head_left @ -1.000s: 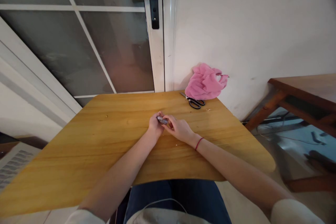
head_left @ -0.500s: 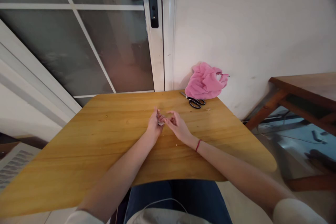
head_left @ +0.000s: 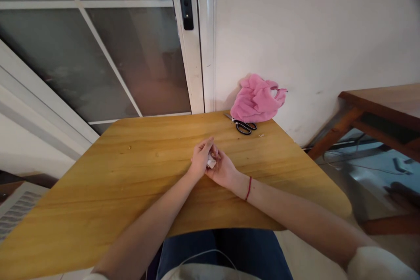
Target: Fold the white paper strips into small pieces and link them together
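Note:
Over the middle of the wooden table, my hands meet around a small whitish object (head_left: 211,162), crumpled or blocky in look; its kind I cannot make out. My left hand (head_left: 199,157) is closed on it from the left, thumb uppermost. From the right, my right hand (head_left: 225,171), with a red string bracelet (head_left: 249,188) at the wrist, is turned partly palm up, its fingers curled under and against the object. Most of the fingertips are hidden between the two hands.
Black-handled scissors (head_left: 244,127) lie at the table's (head_left: 131,183) far right edge, partly under a bunched pink cloth (head_left: 257,100). Small white scraps (head_left: 261,135) lie close by. Behind are a white wall and a glazed door (head_left: 144,61); a second wooden table (head_left: 377,100) stands right.
My hands have come together and the right has rolled more palm up. The whitish object now shows more clearly between them. The view has shifted slightly.

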`<state>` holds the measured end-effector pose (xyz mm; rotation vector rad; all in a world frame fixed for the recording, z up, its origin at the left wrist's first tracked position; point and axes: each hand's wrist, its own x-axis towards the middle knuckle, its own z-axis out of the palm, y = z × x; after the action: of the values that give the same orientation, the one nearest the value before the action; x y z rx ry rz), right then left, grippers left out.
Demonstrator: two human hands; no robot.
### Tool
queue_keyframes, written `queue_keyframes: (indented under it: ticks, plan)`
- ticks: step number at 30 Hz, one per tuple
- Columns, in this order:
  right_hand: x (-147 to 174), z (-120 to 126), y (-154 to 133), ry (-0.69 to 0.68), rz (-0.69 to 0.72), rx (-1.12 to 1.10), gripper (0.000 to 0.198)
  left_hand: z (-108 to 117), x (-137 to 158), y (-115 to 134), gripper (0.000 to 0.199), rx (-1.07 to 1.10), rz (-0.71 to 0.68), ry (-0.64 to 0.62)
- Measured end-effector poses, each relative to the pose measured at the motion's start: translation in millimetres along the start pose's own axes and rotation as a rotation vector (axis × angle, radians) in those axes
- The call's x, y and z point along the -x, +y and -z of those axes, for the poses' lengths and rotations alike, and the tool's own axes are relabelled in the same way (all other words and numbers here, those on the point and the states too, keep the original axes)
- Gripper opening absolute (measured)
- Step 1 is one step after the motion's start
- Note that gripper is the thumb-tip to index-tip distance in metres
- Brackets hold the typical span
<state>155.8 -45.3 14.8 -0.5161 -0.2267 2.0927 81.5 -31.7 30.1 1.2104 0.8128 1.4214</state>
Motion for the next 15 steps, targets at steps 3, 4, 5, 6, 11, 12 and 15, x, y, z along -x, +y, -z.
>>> queue_keyframes:
  ticks: [3, 4, 5, 6, 11, 12, 15]
  plan:
    - [2, -3, -2, 0.093, -0.02, -0.051, 0.026, 3, 1, 4, 0.041, -0.123, -0.07, 0.029]
    - [3, -4, -3, 0.104, -0.022, -0.054, 0.026, 4, 2, 7, 0.039, -0.195, -0.098, 0.039]
    - [3, -5, -4, 0.11, -0.022, -0.059, 0.026, 5, 2, 10, 0.037, -0.282, -0.129, 0.041]
    - [4, -6, -6, 0.114, -0.022, -0.068, 0.026, 7, 2, 12, 0.036, -0.378, -0.161, 0.031]
    - [4, -9, -19, 0.098, -0.003, -0.09, 0.026, 21, -4, 21, 0.028, -0.735, -0.297, -0.102]
    - [4, -9, -22, 0.091, 0.002, -0.086, 0.026, 24, -6, 21, 0.024, -0.787, -0.323, -0.156]
    - [2, -8, -33, 0.044, -0.001, -0.065, 0.026, 31, -9, 22, 0.026, -0.971, -0.42, -0.403]
